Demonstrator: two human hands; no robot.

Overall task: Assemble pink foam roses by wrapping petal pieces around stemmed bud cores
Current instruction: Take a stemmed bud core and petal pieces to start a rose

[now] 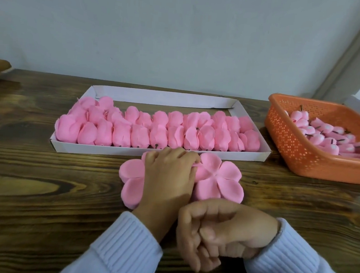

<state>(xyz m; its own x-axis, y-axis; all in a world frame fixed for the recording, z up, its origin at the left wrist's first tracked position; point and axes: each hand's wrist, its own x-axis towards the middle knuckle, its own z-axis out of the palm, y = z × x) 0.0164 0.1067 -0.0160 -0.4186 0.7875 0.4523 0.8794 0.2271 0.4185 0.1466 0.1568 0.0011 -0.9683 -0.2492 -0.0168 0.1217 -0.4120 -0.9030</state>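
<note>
— If the left hand, its curled fingertips pinching the flat pink five-petalled foam piece on the dark wooden table, pulls carelessly, a petal may tear, or the other pink petal piece under the palm may drag along.
— And the right hand?
— Loosely curled, with nothing visible in it. The pink stemmed bud cores lie in the orange perforated plastic basket, well apart to the right.
— Obstacles?
— The white cardboard tray of finished pink foam roses sits just behind the knuckles; a nudge could jostle them.
</note>
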